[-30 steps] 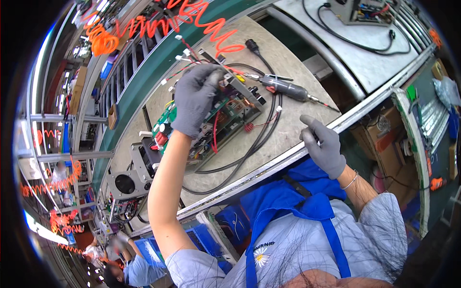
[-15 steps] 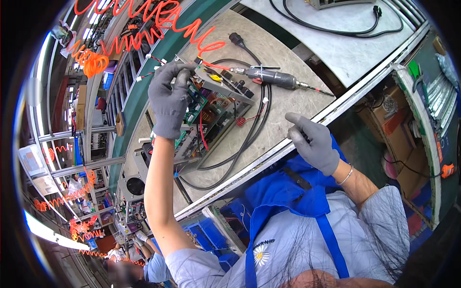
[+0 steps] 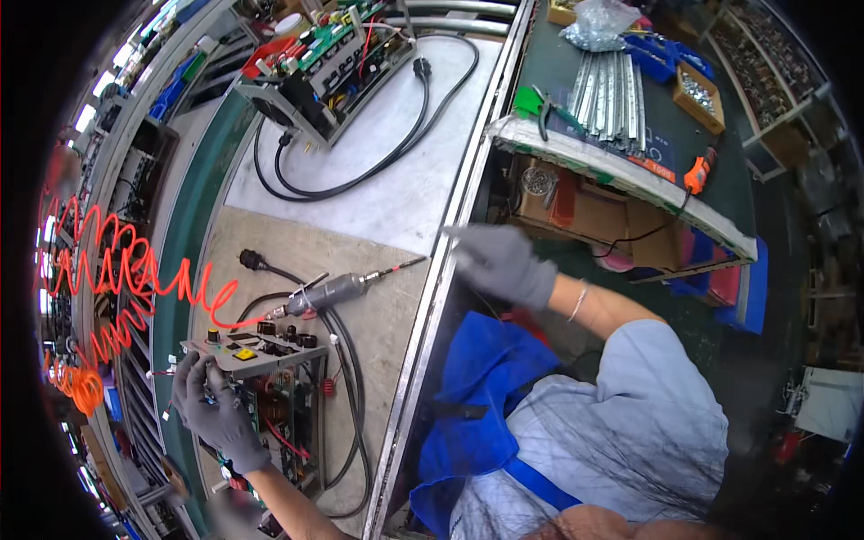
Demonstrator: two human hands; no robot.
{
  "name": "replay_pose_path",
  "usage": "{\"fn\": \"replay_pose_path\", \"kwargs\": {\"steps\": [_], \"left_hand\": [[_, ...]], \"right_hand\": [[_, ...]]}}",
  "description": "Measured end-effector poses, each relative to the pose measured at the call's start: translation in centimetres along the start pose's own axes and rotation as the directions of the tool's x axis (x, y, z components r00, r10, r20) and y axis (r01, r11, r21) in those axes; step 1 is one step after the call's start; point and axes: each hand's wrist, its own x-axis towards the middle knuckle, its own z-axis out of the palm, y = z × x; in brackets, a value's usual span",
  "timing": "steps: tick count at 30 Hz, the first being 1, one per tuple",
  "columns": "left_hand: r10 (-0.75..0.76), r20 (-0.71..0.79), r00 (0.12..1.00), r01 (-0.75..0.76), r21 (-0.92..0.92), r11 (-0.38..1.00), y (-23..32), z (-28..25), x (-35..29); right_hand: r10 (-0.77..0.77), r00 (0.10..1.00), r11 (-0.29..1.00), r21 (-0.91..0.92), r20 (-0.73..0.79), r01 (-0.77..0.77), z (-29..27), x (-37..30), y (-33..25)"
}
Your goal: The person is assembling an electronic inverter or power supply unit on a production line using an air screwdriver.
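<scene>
An open-framed electronic unit with circuit boards, wires and a metal top panel stands on the workbench, at the lower left. My left hand, in a grey glove, has its fingers bent around the panel's left corner, beside small white wire connectors. Behind the unit lies a grey pneumatic screwdriver, its bit pointing right and its tail joined to a coiled orange air hose. My gloved right hand is over the bench's right edge, slightly blurred, index finger stretched out, with nothing visible in it.
A second unit with a black power cord sits on the white board farther back. On the side table at right are metal strips, green-handled pliers, a box of small parts and an orange-handled tool.
The view has swung toward the right side, bringing the side table and second unit into sight. My left hand remains at the panel corner; my right hand has reached forward over the bench edge.
</scene>
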Motion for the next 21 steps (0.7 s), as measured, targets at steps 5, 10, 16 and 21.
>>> {"fn": "replay_pose_path", "kwargs": {"steps": [5,10,16,21], "left_hand": [[0.058,-0.208,0.976,-0.035,0.111,0.993,2.3,-0.2,-2.6],[0.057,-0.344,0.937,0.027,0.234,0.972,4.2,-1.5,-7.6],[-0.061,-0.252,0.966,0.103,0.157,0.982,4.3,0.2,-12.7],[-0.196,-0.196,0.961,0.197,-0.015,0.98,4.2,0.9,-14.8]], "right_hand": [[0.015,0.907,0.896,-0.398,-0.42,-0.199,-11.9,1.3,13.5],[0.528,0.399,0.452,-0.149,-0.75,-0.88,-25.0,-2.0,25.5],[0.934,0.173,0.277,0.328,-0.313,-0.903,-27.5,-2.1,31.2],[0.757,0.497,0.159,-0.618,-0.424,-0.77,-28.8,-0.2,30.6]]}}
